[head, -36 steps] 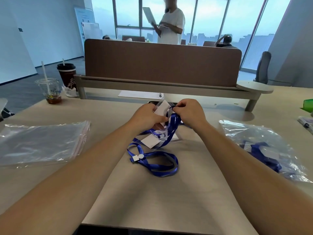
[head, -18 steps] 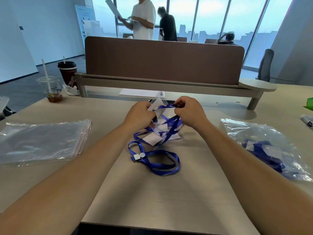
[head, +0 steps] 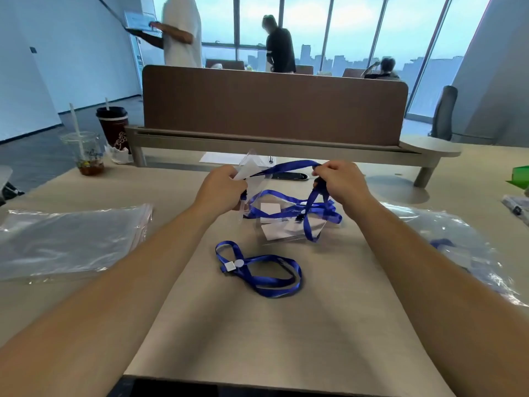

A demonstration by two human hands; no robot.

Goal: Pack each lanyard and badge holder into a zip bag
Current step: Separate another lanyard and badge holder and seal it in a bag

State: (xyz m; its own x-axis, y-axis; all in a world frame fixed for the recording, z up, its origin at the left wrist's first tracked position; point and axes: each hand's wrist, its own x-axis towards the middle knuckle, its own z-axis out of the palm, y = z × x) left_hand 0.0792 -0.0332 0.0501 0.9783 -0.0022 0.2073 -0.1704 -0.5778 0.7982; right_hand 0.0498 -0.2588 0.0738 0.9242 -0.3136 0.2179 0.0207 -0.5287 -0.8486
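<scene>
My left hand (head: 221, 186) pinches a clear badge holder (head: 252, 166) with a white card, raised above the table. My right hand (head: 339, 180) grips a blue lanyard (head: 289, 166) whose strap stretches between both hands and loops down over more clear badge holders (head: 286, 224) lying on the table. A second blue lanyard (head: 263, 270) with a white clip lies loose nearer to me. A stack of flat zip bags (head: 68, 239) is at the left. At the right lies a filled zip bag (head: 463, 247) with blue lanyard inside.
A brown desk divider (head: 274, 104) stands across the back. Two drink cups (head: 86, 150) sit at the far left, a paper sheet (head: 220, 158) lies under the divider. People stand and sit beyond it. A green object (head: 521, 176) is at the right edge.
Both hands have lifted and moved apart, drawing the lanyard strap taut between them. The badge holder has risen with my left hand. The loose lanyard stays in place.
</scene>
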